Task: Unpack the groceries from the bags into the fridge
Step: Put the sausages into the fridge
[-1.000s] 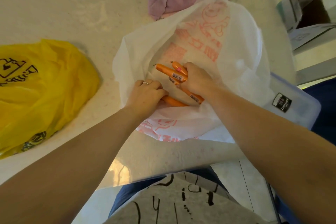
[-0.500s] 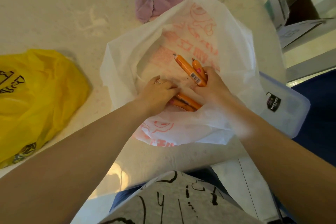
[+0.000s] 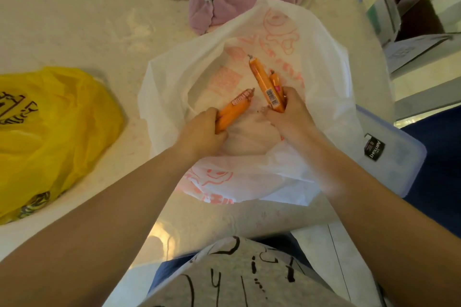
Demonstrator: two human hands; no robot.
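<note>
left hand (image 3: 202, 132) grips orange sausage sticks (image 3: 234, 111); right hand (image 3: 289, 113) grips two barcoded orange sausages (image 3: 265, 87) above the white bag (image 3: 174, 87).

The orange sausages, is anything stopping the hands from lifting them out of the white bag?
Nothing visible does. The left hand grips one or two sausages, the right hand grips two more, and the white bag gapes open above them. The fridge is out of view.
</note>
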